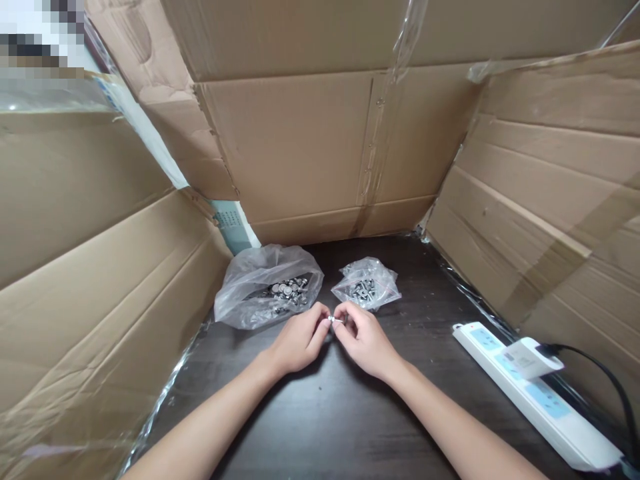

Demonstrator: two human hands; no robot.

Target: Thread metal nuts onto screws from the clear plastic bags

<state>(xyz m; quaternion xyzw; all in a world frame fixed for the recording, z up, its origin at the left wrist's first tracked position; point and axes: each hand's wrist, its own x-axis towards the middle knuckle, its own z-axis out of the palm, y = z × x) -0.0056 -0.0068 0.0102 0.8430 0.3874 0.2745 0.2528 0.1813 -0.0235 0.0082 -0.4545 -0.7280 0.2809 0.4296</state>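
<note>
My left hand (301, 339) and my right hand (366, 339) meet fingertip to fingertip above the dark tabletop. Both are closed in a pinch around a small, pale, shiny piece (331, 319), mostly covered by the fingers, so its exact kind is unclear. Beyond my left hand lies a clear plastic bag (240, 293), its mouth open towards the right, with many round silver metal pieces (287, 290) inside. Just past my right hand is a smaller clear zip bag (387, 287) holding small silver metal parts (364, 290).
Cardboard walls (295, 147) enclose the dark table (310, 427) at the back and both sides. On the right lies a white power strip (575, 440) with a white plug-in adapter (530, 359) and a black cable (613, 370). A greenish printed piece (233, 223) stands in the back left corner.
</note>
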